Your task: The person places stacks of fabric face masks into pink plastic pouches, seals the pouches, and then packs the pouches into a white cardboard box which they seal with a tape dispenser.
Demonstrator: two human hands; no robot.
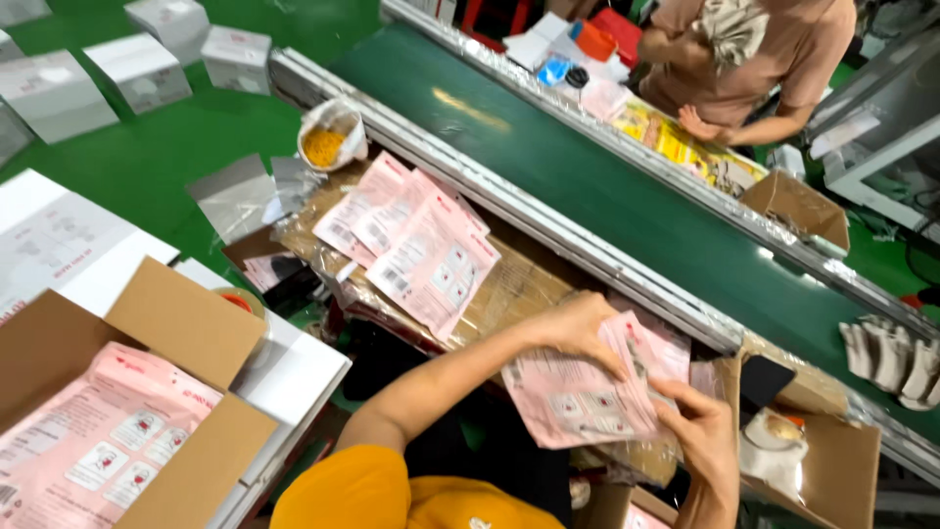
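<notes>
Both hands, left hand (578, 328) and right hand (703, 426), grip a pink packet stack (587, 392) at lower centre; more packets (416, 245) wait unpicked, carton (117, 431) partly filled.

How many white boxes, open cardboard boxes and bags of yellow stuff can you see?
White boxes: 5
Open cardboard boxes: 3
Bags of yellow stuff: 1
Total: 9
</notes>
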